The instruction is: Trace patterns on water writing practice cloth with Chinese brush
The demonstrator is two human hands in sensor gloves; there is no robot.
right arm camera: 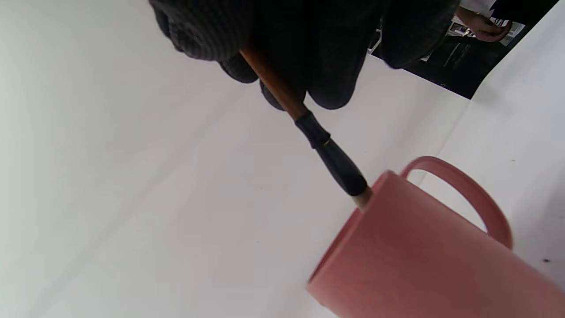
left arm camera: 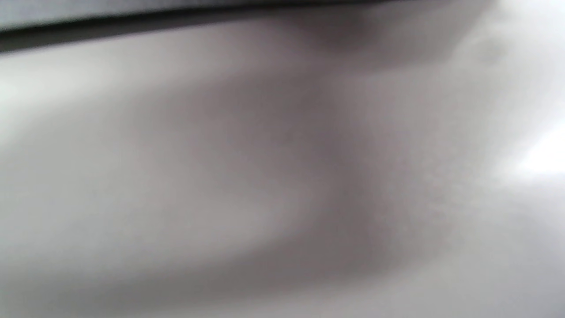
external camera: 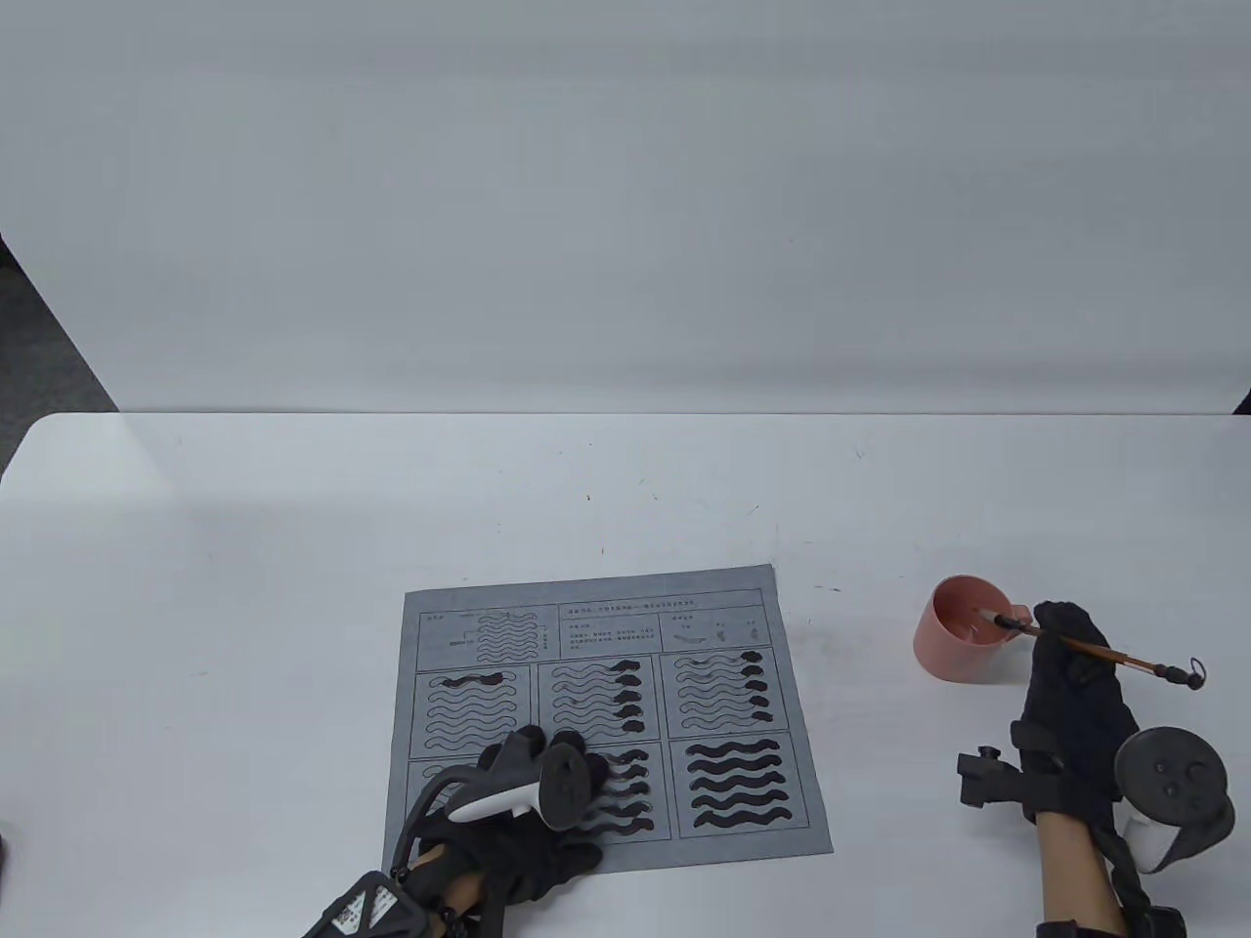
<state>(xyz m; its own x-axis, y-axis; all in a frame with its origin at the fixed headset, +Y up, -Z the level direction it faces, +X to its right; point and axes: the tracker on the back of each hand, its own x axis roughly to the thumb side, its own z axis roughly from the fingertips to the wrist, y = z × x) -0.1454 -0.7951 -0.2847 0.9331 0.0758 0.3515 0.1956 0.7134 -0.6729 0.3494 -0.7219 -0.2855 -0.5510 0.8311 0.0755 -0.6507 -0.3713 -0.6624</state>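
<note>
Inside the pink cup (right arm camera: 423, 260), brush (right arm camera: 326, 150) tip hidden.

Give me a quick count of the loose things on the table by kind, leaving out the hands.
Practice cloth: 1
Brush: 1
Pink cup: 1
Total: 3

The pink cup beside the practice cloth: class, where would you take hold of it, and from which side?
Grip the pink cup by its loop handle, coming from its right, the side facing the right hand. The cup stands upright and open, and the brush leans over that rim into it, so lift the brush out first.
</note>
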